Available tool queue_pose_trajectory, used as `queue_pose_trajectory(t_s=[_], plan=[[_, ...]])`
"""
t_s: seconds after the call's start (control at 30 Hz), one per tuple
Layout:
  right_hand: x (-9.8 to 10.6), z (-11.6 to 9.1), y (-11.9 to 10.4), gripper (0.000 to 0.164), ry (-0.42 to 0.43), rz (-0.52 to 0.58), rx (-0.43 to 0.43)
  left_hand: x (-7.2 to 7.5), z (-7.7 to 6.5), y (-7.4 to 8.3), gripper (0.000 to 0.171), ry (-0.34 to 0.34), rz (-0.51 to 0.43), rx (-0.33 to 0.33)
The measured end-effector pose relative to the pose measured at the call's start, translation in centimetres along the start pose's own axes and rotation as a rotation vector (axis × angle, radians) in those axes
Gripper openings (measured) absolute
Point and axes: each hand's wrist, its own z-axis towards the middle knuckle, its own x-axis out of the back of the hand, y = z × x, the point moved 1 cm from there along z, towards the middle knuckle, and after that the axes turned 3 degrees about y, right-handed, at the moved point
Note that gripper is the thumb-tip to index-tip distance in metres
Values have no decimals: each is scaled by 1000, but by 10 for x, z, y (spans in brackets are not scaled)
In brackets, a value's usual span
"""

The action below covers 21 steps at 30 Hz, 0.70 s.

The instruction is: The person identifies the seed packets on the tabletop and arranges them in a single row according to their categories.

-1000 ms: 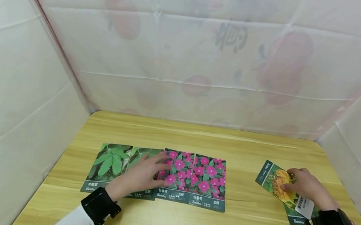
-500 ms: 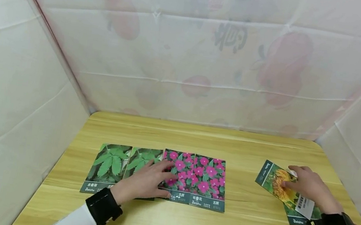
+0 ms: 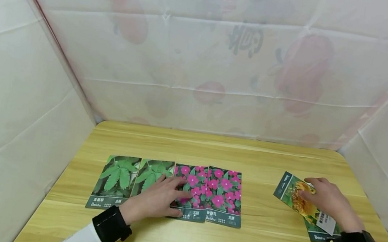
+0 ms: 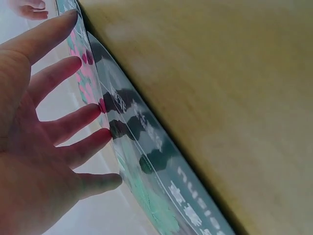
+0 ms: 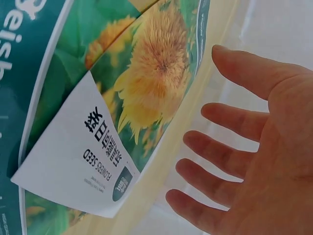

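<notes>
With left hand (image 3: 152,200) spread, slide the pink packet (image 3: 199,189) beneath flat and square; right hand (image 3: 330,202), fingers apart, perhaps touches the upper yellow packet (image 3: 303,206).

Leaf packets (image 3: 118,176) adjoin pink-flower packets (image 3: 224,190) — sunflower packets (image 3: 291,191) overlap.

PASS: tabletop (image 3: 259,214) between pink-flower packets (image 3: 219,191) and yellow-flower packets (image 3: 300,204) | BLOCKED: rear cloth (image 3: 195,111), side cloths (image 3: 20,124)

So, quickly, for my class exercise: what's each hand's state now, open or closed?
Left hand: open, fingers spread, over the left pink-flower packet.
Right hand: open, gripping nothing, by the top yellow-flower packet.
</notes>
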Motion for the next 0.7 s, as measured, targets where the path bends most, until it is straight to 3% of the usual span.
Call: queue_pose_trajectory(t_s=[0.3, 0.53, 0.7], plan=[[-3, 2, -5, 71, 16, -8, 9, 10, 5, -4, 42, 158, -86, -5], [-5, 2, -8, 90, -6, -37, -46, 25, 12, -13, 41, 260, -167, 47], [-6, 2, -2, 102, -31, -45, -89, 29, 14, -18, 40, 273, -237, 113]])
